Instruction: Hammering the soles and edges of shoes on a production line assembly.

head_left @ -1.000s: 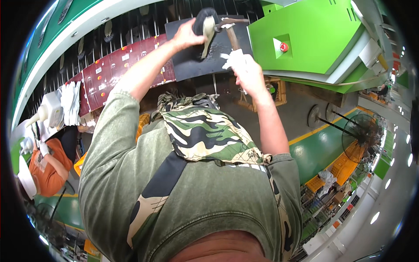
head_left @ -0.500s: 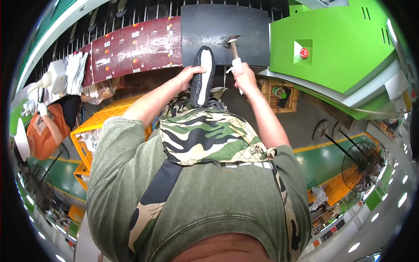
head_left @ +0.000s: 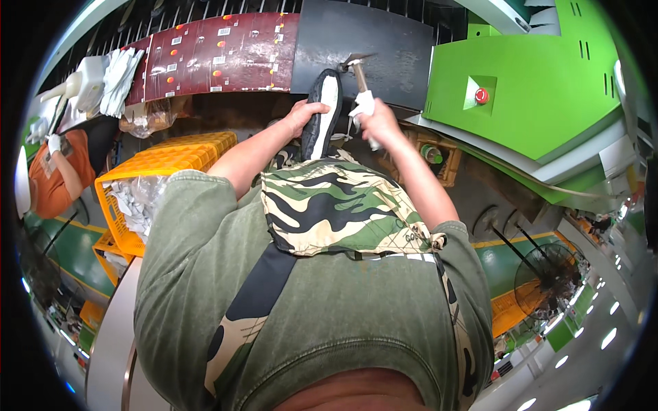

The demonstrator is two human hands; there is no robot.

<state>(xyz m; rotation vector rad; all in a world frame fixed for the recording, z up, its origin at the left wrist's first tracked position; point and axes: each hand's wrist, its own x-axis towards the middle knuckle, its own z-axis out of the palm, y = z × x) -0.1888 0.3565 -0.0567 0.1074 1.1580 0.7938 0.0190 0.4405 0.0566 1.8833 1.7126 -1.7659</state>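
A black shoe upper (head_left: 329,96) with a white underside stands lengthwise before my chest, its underside facing up. My left hand (head_left: 303,116) grips its left side, with the thumb lying across the white part. In my right hand (head_left: 381,125) is a hammer (head_left: 360,77), its handle wrapped in white cloth near my fingers. The dark hammer head is just beyond and right of the shoe's far end, over the black mat (head_left: 384,51). Whether it touches the shoe or the mat I cannot tell.
A maroon printed sheet (head_left: 226,55) covers the bench to the left, with white gloves (head_left: 122,81) at its end. Green machinery with a red button (head_left: 481,96) stands right. A yellow crate (head_left: 171,154) is beside my left arm. At far left works a person in orange (head_left: 60,175).
The hammer has moved left, its head closer to the shoe's far end. My left hand keeps its hold on the shoe. The whole view has shifted slightly.
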